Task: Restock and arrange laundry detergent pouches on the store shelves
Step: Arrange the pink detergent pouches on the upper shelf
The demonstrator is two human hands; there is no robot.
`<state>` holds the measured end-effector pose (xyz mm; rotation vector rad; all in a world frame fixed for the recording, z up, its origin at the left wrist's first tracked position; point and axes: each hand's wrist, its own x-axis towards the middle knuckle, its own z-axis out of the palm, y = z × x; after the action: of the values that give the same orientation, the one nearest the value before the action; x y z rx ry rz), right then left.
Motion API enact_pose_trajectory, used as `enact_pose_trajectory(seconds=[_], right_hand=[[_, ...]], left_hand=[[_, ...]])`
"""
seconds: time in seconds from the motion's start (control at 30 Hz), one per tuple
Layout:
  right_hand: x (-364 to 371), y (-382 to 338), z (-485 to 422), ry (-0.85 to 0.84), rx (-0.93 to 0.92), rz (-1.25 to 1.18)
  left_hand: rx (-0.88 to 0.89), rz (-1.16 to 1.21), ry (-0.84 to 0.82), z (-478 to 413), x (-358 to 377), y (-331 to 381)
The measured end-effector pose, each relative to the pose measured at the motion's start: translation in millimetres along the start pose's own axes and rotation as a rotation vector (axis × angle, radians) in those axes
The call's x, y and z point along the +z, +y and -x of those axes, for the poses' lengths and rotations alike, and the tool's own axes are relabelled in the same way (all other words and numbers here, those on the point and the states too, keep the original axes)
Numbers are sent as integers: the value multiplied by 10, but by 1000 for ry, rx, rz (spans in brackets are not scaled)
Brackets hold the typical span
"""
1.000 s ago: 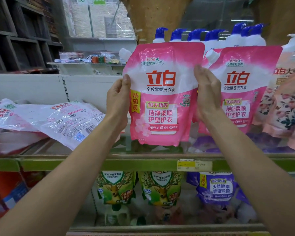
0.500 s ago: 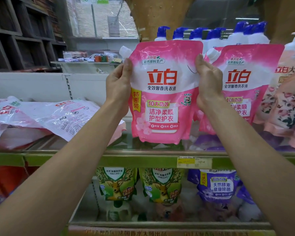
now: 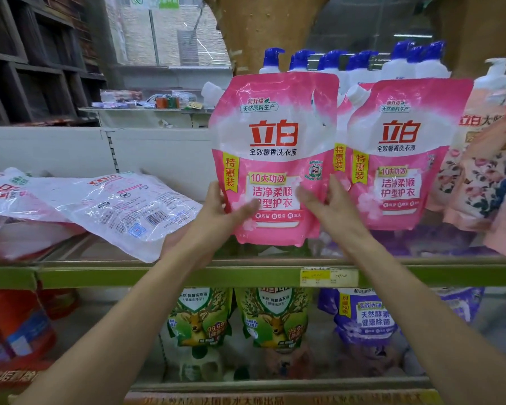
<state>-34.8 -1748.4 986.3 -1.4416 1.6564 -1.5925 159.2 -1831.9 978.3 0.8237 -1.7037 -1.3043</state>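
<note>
your left hand [image 3: 222, 210] has the pouch [image 3: 272, 133] by its lower left edge, thumb across the front, fingers tucked behind. your right hand [image 3: 330, 200] takes the lower right edge, thumb on the front too; it's a bit blurred, but it reads as a grip. the pouch is upright, print facing you, over the front of the upper shelf [image 3: 158, 276]. you can't tell whether its base touches the shelf.

just beside it on the right stands a second pouch [image 3: 400, 153], same pink print, edge to edge with yours. further right, floral pouches [image 3: 479, 176] lean in. behind the row, white bottles [image 3: 333, 62] with blue pump caps line the back.

on the left of that shelf, flat pouches [image 3: 114, 206] lie on their faces, barcodes up, one corner hanging over the green lip. a white back panel [image 3: 56, 147] runs behind them. a yellow and white price tag [image 3: 329, 276] sits on the lip, below your right hand.

down on the lower shelf [image 3: 275, 385], two green deer pouches [image 3: 272, 317] stand side by side, a purple pouch [image 3: 365, 317] to their right, red packs [image 3: 15, 325] far left.

beyond the shelving, dark wooden racks [image 3: 27, 68] fill the upper left. a window [image 3: 164, 33] shows a brick wall, and a ledge [image 3: 146, 111] carries small goods.
</note>
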Motion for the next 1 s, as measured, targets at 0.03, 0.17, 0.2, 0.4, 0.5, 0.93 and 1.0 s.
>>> enact_pose_trajectory(seconds=[0.03, 0.17, 0.2, 0.4, 0.5, 0.93, 1.0], right_hand=[[12, -9, 65, -38, 25, 45], [-14, -51, 120, -173, 137, 293], [-18, -59, 129, -204, 149, 336], [20, 29, 21, -167, 167, 346], [59, 137, -134, -134, 152, 373], [162, 355, -760, -32, 256, 606], [164, 356, -810, -14, 288, 623]], left_hand=[[-20, -39, -31, 5, -9, -28], [-64, -143, -117, -24, -65, -78], [-63, -180, -143, -27, -72, -85], [-69, -270, -133, -159, -44, -182], [-84, -261, -106, -312, -20, -212], [-94, -248, -31, -896, 206, -204], [-85, -241, -42, -962, 218, -220]])
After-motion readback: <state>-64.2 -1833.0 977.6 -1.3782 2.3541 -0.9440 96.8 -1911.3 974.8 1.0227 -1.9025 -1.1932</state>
